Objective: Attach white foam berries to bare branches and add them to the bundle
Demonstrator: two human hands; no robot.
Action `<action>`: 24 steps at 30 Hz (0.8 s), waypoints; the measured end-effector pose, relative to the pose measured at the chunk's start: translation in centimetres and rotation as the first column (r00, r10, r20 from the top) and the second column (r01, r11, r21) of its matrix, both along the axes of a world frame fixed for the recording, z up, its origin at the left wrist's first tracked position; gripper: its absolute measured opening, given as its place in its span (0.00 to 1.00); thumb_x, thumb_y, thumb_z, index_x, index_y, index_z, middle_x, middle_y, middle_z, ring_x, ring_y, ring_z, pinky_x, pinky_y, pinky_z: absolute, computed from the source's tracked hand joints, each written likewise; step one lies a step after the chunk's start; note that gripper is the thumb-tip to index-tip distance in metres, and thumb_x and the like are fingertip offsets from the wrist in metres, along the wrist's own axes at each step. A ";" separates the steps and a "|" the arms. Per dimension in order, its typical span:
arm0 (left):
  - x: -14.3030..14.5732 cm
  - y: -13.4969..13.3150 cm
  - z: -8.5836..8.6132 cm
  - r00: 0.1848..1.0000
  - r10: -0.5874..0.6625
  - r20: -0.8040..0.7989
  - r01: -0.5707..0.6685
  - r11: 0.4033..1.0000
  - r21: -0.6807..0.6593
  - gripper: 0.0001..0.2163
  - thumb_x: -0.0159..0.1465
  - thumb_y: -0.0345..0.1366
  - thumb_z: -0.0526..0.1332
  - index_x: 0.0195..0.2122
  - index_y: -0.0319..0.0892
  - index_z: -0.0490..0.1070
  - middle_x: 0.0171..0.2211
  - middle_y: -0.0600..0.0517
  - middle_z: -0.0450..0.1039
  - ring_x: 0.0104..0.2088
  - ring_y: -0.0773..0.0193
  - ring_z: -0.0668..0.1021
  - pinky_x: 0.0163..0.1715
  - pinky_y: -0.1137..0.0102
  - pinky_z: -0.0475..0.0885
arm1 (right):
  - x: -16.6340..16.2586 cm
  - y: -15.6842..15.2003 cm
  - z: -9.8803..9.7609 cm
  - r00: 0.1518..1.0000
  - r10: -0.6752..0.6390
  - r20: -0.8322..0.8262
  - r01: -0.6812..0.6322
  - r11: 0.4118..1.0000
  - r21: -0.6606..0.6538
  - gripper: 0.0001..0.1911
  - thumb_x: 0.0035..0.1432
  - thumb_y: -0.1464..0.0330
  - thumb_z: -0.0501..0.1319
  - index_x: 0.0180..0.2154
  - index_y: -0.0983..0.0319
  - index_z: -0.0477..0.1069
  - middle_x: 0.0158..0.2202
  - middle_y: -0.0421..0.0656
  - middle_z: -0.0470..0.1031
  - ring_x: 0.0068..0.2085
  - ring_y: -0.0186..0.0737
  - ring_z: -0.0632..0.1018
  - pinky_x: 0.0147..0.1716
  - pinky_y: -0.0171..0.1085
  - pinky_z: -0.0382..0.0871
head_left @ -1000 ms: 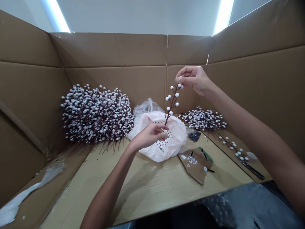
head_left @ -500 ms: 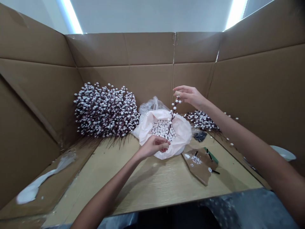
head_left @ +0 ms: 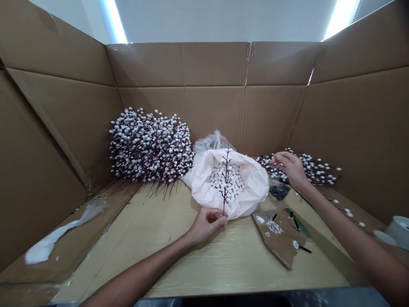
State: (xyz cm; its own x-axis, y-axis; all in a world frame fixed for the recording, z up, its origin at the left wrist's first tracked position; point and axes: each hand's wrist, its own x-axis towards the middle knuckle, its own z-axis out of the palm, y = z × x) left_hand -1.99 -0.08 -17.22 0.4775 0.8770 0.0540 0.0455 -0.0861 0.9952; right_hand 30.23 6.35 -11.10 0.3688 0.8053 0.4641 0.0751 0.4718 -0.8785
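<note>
My left hand (head_left: 207, 224) pinches the lower end of a bare dark-brown twig (head_left: 226, 179) between thumb and fingertips. The twig stands upright with short side branches, in front of a pale pink plastic bag (head_left: 201, 189). Inside the bag lie many loose white berries (head_left: 234, 181). My right hand (head_left: 290, 168) is over a small pile of white-berried sprays (head_left: 319, 168) at the right, fingers stretched out to the left; nothing shows plainly in it.
A big heap of berried sprays (head_left: 153, 147) stands back left. Near the right lie a torn cardboard piece (head_left: 277, 243) with white smears and black sticks, and a small black packet (head_left: 279, 190). Cardboard walls (head_left: 211, 64) enclose the table. A white plastic bag strip (head_left: 41, 251) lies left.
The berried spray that stood between my hands is gone from the left hand, which now holds a bare twig. My right hand has moved right and down to the small pile. The view has shifted.
</note>
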 end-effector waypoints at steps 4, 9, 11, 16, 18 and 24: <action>0.1 0.1 -0.6 1.000 0.023 -0.021 -0.023 1.000 0.015 0.13 0.51 0.40 0.68 0.30 0.33 0.77 0.20 0.53 0.71 0.22 0.70 0.70 0.26 0.75 0.66 | 1.6 0.1 -4.1 0.995 -0.096 -0.026 0.095 0.994 -0.051 0.16 0.42 0.57 0.68 0.27 0.62 0.72 0.23 0.40 0.73 0.26 0.35 0.74 0.28 0.34 0.73; 0.2 0.3 -0.7 0.999 0.028 -0.031 -0.028 1.000 -0.009 0.13 0.51 0.40 0.68 0.31 0.34 0.77 0.22 0.52 0.73 0.23 0.69 0.72 0.27 0.74 0.67 | 3.0 0.3 -7.0 0.982 -0.185 -0.042 0.180 0.979 -0.100 0.17 0.39 0.55 0.70 0.26 0.61 0.72 0.21 0.38 0.72 0.23 0.34 0.73 0.25 0.34 0.71; 0.2 0.3 -0.8 0.999 0.029 -0.041 -0.029 1.000 -0.010 0.12 0.52 0.39 0.68 0.31 0.33 0.77 0.21 0.52 0.73 0.23 0.69 0.72 0.27 0.75 0.67 | 3.6 0.4 -7.5 0.979 -0.200 -0.033 0.196 0.975 -0.109 0.17 0.40 0.56 0.70 0.26 0.61 0.72 0.20 0.38 0.72 0.22 0.34 0.72 0.24 0.34 0.71; 0.1 0.3 -1.0 0.998 0.018 -0.055 -0.019 1.000 -0.022 0.13 0.52 0.40 0.68 0.33 0.34 0.77 0.23 0.51 0.74 0.24 0.69 0.73 0.28 0.74 0.67 | 4.3 0.7 -8.7 0.952 -0.306 -0.015 0.302 0.946 -0.122 0.18 0.43 0.54 0.67 0.30 0.60 0.71 0.19 0.38 0.71 0.20 0.36 0.71 0.21 0.35 0.69; 0.1 0.2 -0.8 0.998 0.016 -0.054 -0.018 0.999 -0.029 0.13 0.52 0.40 0.68 0.33 0.34 0.77 0.23 0.51 0.74 0.24 0.69 0.73 0.28 0.74 0.67 | 4.3 0.8 -9.3 0.942 -0.334 0.004 0.332 0.933 -0.137 0.18 0.44 0.54 0.67 0.31 0.60 0.70 0.18 0.37 0.70 0.19 0.36 0.70 0.20 0.36 0.68; 0.1 0.2 -0.4 0.998 0.009 -0.056 -0.011 1.000 -0.027 0.14 0.52 0.41 0.68 0.33 0.34 0.76 0.22 0.51 0.74 0.24 0.68 0.73 0.28 0.74 0.68 | 4.1 0.6 -10.2 0.910 -0.388 0.143 0.410 0.891 -0.194 0.13 0.49 0.57 0.61 0.29 0.61 0.69 0.16 0.38 0.69 0.17 0.36 0.68 0.18 0.36 0.65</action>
